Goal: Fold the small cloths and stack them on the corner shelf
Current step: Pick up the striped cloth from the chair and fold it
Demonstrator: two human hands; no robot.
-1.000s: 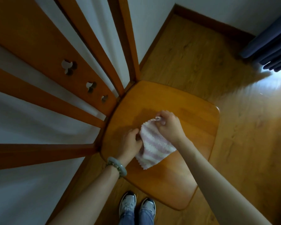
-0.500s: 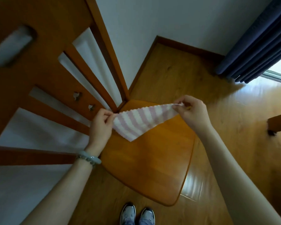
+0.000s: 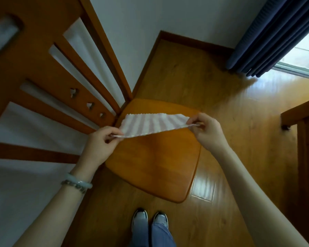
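At the bottom centre of the frame a pair of grey shoes (image 3: 149, 221) stands on the wooden floor (image 3: 230, 107), with blue trouser legs just visible at the lower edge. Two bare forearms rise from the lower corners toward the middle. The left wrist wears a pale green bangle (image 3: 76, 182).

The left hand (image 3: 100, 145) is closed in a pinch, thumb and fingers clamped on the left end of the striped cloth (image 3: 153, 123). The right hand (image 3: 209, 131) is likewise pinched shut on the cloth's right end. The cloth, pink and white in stripes, is stretched taut between them in the middle of the frame, held in the air above the rounded wooden shelf board (image 3: 150, 166) and touching nothing else. It appears doubled over, though how many layers lie together cannot be told.

The shelf board below the cloth is bare, its curved front edge running from lower left round to the right, clear of the shoes. Behind it, slanting wooden rails (image 3: 103, 56) and a panel with small cut-outs fill the upper left, close beside the left hand. To the right there is open floor, then a dark wooden piece of furniture (image 3: 307, 139) at the right edge. Farther back, a skirting board (image 3: 194, 40) meets the white wall, and a dark blue curtain (image 3: 275, 32) hangs in the upper right beside a bright window.

No writing or label can be read anywhere.
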